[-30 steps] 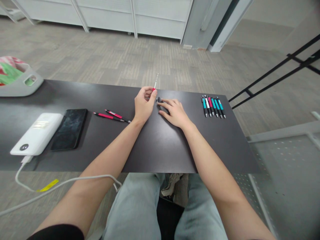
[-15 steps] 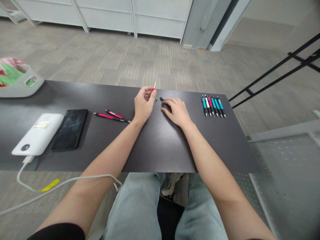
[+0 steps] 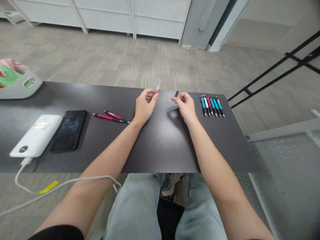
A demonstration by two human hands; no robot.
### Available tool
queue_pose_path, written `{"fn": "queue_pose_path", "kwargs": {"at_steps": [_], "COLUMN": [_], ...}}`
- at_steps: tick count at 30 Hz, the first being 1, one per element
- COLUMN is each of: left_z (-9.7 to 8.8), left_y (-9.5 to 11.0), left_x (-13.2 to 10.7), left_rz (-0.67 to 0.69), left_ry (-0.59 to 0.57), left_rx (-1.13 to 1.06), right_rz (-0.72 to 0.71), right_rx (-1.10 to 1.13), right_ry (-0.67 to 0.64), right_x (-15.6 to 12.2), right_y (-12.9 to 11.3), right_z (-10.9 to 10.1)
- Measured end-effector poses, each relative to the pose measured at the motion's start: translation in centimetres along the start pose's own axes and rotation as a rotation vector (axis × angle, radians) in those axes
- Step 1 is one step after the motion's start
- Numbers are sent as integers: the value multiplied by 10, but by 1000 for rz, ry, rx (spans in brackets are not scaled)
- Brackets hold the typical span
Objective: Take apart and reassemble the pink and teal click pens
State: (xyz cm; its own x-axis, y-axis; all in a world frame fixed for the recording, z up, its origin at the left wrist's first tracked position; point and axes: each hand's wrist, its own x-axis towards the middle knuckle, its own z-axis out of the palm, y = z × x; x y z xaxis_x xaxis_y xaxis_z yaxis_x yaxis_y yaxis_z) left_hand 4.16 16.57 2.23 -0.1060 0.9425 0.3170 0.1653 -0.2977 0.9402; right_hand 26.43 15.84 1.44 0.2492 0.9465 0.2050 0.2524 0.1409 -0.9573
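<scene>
My left hand [image 3: 145, 106] is closed on a red pen barrel [image 3: 156, 92], most of it hidden by the fingers. A thin pale refill [image 3: 159, 85] sticks up out of it. To its right, my right hand [image 3: 185, 106] pinches a black pen barrel [image 3: 177, 93] just above the table, its lower part covered by fingertips. Two red-and-black pens, one red pen [image 3: 107, 117] and another red pen [image 3: 113, 114], lie left of my left hand. Beyond my right hand, several assembled pens [image 3: 212, 106] in teal, white and red lie side by side.
On the left of the dark table [image 3: 160, 150] are a black phone [image 3: 68, 130] and a white power bank [image 3: 36, 135] with a white cable [image 3: 75, 180] running across my left forearm. A white basket [image 3: 22, 87] stands at the far left. Black metal rails [image 3: 265, 75] rise at the right.
My right hand has lifted the black barrel off the table and moved it right, now tilted up. The left hand keeps its hold; the refill's tip has shifted slightly right and down.
</scene>
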Motion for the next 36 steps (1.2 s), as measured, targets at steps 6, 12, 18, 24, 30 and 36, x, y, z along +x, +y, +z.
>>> {"fn": "queue_pose_path", "kwargs": {"at_steps": [6, 12, 18, 24, 30, 36], "left_z": [-2, -4, -5, -5, -6, -6], "left_y": [2, 0, -6, -7, -6, -1], "left_x": [-4, -8, -8, -7, -8, -8], "left_rz": [51, 139, 188, 180, 185, 186], "left_ry": [-141, -272, -309, -332, -337, -318], "left_rx": [67, 129, 130, 136, 142, 164], "right_rz": [12, 10, -4, -21, -33, -34], "right_rx": [163, 213, 196, 146, 107, 118], "right_ry": [23, 63, 132, 100, 2, -22], "right_x": [2, 4, 6, 5, -2, 0], "right_y": [-7, -15, -17, -20, -34, -28], "right_z": [-7, -15, -15, -15, -10, -11]}}
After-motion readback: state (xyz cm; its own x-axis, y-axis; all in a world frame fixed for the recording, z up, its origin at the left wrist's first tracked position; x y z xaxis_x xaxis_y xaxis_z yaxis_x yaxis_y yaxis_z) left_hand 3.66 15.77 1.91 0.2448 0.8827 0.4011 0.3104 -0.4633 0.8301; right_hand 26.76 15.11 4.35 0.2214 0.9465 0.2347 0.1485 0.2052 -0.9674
